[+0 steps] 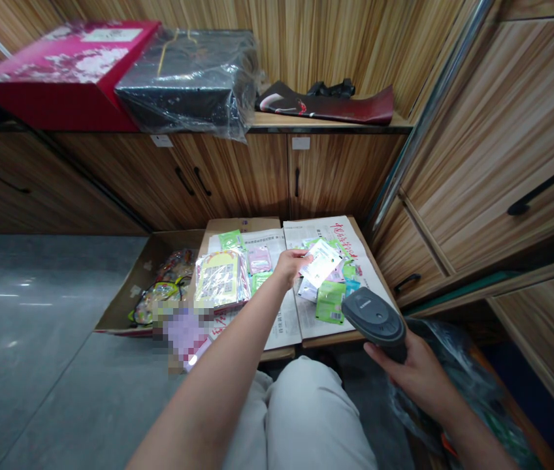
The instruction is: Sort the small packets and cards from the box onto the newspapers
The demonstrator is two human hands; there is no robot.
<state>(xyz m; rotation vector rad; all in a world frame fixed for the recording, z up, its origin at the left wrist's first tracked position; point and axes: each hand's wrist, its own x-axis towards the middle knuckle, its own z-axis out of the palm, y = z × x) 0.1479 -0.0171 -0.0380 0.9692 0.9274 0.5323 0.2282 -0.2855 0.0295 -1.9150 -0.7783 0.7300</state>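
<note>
My left hand (291,266) is closed on the edge of a pale, flat packet (322,263), held above a loose pile of similar packets. My right hand (417,365) is wrapped round a dark grey barcode scanner (372,315), whose head points toward the pile. A green packet (330,301) with a barcode lies under and in front of the pale one. More packets in green and pink (259,259) are spread on the left newspaper. Beside them sits a stack of clear-wrapped, yellow-edged items (222,279).
Newspaper (306,329) covers the low surface before my knees. An open cardboard box (125,300) with wrapped items stands at the left. A pink box (71,72) and a plastic-wrapped black box (189,78) rest on the shelf above. Wooden cabinets (502,130) close in the right side.
</note>
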